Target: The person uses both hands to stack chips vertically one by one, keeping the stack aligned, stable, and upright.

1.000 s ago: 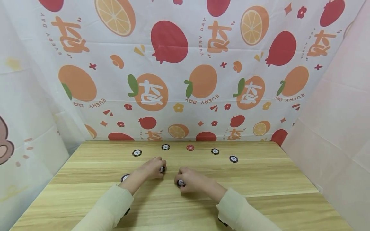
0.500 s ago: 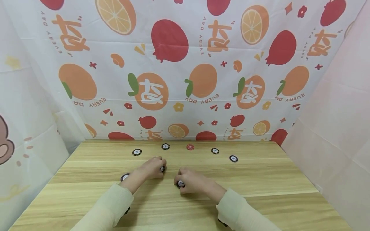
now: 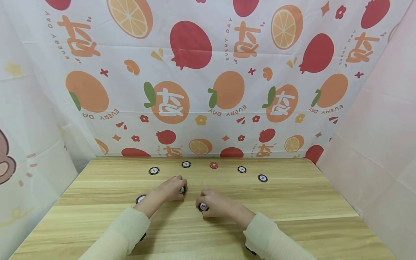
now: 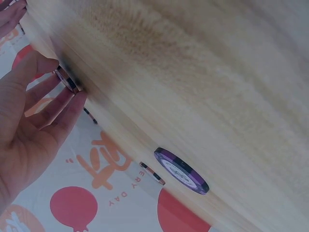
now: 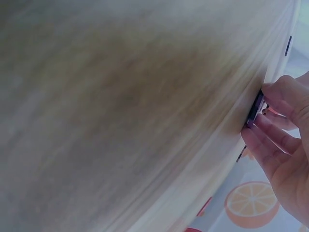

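Note:
My left hand (image 3: 172, 188) pinches a dark poker chip (image 3: 182, 190) near the middle of the table. In the left wrist view, thumb and fingertips grip that chip (image 4: 66, 80) by its edges, low against the wood. A little closer to me and to the right, my right hand (image 3: 212, 204) holds another dark poker chip (image 3: 203, 207) with a white centre, whose number looks like 500. Thumb and fingers close on this chip's rim (image 5: 255, 109) in the right wrist view. A purple-edged chip (image 4: 181, 171) lies flat beside my left wrist, partly hidden by it in the head view.
Along the back of the wooden table (image 3: 292, 202) lie several flat chips in an arc: black ones (image 3: 154, 170) (image 3: 186, 164) to the left, a red one (image 3: 213, 165) in the middle, dark ones (image 3: 242, 169) (image 3: 262, 178) to the right. A fruit-print curtain (image 3: 201, 126) hangs behind.

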{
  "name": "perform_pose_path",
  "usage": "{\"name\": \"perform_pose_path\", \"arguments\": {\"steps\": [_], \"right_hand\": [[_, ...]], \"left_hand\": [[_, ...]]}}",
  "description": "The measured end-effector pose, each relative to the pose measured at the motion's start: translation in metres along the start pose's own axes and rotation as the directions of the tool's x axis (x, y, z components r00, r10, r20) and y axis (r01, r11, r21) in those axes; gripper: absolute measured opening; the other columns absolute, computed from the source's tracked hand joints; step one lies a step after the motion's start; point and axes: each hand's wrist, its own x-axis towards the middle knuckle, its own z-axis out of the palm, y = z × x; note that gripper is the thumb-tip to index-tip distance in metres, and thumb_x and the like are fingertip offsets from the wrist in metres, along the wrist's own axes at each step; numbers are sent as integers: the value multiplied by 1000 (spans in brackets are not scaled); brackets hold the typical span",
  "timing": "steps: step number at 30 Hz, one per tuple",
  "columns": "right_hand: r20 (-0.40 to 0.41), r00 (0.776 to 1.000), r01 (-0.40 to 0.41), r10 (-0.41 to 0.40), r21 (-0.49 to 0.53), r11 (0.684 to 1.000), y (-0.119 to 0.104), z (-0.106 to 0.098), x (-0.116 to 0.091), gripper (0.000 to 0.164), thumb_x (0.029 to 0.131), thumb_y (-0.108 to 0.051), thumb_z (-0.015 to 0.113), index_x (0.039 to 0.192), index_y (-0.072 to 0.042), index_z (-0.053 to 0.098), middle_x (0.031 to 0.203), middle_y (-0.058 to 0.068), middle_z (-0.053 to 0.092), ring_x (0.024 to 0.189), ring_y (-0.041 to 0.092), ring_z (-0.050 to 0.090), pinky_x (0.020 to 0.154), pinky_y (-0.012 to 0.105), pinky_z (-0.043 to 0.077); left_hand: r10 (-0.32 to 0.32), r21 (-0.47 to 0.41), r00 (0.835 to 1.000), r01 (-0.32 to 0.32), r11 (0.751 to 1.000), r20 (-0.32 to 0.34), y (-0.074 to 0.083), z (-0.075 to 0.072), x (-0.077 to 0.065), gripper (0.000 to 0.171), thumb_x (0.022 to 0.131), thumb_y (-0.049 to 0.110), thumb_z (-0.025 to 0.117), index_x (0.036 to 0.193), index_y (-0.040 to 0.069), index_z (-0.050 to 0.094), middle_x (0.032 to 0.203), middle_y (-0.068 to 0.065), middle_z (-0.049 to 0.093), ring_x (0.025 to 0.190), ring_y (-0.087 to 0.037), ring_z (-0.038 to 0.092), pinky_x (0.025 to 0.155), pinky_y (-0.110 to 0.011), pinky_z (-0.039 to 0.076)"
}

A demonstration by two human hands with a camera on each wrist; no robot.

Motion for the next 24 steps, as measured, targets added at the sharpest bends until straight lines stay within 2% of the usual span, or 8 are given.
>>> {"name": "perform_pose_path", "arguments": {"steps": [7,15,24], "right_hand": [[-18,1000,13,-13,-2,1000,0,-1,-1,23,77,-16,68,100,-19,67,92,-6,52,80,3,48,67,11,39],[-14,1000,2,-2,14,1000,1,-1,-2,23,79,-17,68,101,-20,67,94,-5,52,82,4,48,69,12,40],[-11,1000,11,-11,8,1000,2,0,-1,23,79,-17,68,102,-19,66,95,-5,52,83,4,49,70,12,40]], "left_hand": [[19,8,1000,-19,1000,-13,1,-1,1,25,66,8,78,82,6,59,79,-5,48,74,-25,51,66,-38,44],[13,6,1000,-13,1000,0,3,-3,2,25,68,8,77,86,5,60,80,-6,49,75,-25,52,66,-37,45],[48,-1,999,-48,999,-13,6,-3,1,25,67,5,76,86,3,60,79,-7,49,73,-24,52,65,-36,45]]}}
